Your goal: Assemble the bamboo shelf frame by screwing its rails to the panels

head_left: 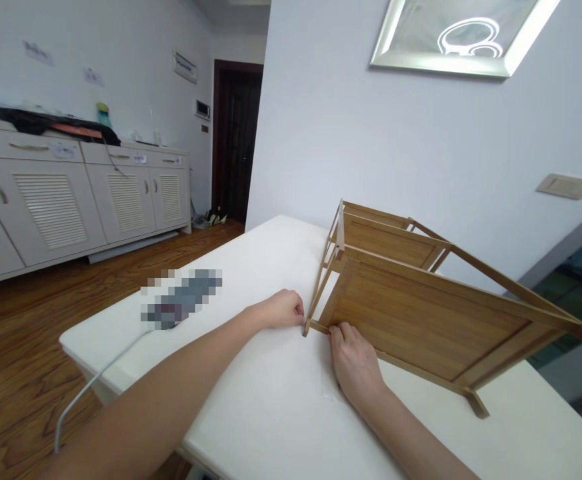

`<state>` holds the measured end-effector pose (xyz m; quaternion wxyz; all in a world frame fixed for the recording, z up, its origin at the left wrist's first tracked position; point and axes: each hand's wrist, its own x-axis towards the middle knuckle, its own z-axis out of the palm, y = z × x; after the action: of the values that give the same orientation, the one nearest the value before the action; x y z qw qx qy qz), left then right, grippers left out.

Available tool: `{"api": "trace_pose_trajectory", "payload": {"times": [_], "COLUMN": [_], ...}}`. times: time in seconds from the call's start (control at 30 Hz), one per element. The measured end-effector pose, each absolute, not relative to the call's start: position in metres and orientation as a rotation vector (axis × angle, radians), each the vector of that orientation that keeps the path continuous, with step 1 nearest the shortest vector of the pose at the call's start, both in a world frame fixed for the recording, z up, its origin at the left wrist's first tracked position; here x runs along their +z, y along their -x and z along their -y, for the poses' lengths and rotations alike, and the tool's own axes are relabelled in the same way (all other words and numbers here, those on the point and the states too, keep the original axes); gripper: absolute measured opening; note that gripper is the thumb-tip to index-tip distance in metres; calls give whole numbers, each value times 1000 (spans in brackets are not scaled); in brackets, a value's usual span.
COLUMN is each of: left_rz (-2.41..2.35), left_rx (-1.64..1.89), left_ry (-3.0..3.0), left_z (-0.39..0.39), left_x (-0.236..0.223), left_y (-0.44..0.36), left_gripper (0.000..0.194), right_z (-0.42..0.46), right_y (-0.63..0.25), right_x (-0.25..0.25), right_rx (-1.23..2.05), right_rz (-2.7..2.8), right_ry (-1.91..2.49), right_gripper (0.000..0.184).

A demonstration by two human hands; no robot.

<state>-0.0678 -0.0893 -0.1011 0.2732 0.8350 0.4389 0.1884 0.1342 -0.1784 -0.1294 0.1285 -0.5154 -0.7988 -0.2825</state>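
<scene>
A bamboo shelf rack (421,313) lies tipped on its side on the white table (271,413), its slatted shelves facing me. My left hand (283,310) rests on the table with fingers curled, its fingertips at the rack's near leg end. My right hand (353,360) lies flat on the table, fingertips pressing against the lower frame bar of the rack. Whether the left fingers pinch a small part is hidden.
A blurred grey object (181,297) with a white cable (91,387) sits on the table's left side. A white sideboard (71,193) lines the far wall across a wooden floor. A dark door (235,140) stands behind, and a wall rises right behind the rack.
</scene>
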Motion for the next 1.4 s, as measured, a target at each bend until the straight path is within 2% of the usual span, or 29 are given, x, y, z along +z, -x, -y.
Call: {"api": "trace_pose_trajectory", "payload": {"times": [0.57, 0.83, 1.4], "left_rz": [-1103, -1117, -1150], "left_rx": [533, 525, 488], "left_ry": [-2199, -2121, -2189], "left_z": [83, 75, 83], "left_x": [-112, -114, -111], "left_y": [64, 71, 64], "left_gripper": [17, 26, 24], "right_z": [178, 180, 179], "right_y": [-138, -139, -139], "right_x": [-127, -126, -127], "right_rx": [-808, -756, -767], "right_rz": [2367, 2381, 2371], "right_ry": [1533, 1586, 1576], "right_gripper": [22, 18, 19]}}
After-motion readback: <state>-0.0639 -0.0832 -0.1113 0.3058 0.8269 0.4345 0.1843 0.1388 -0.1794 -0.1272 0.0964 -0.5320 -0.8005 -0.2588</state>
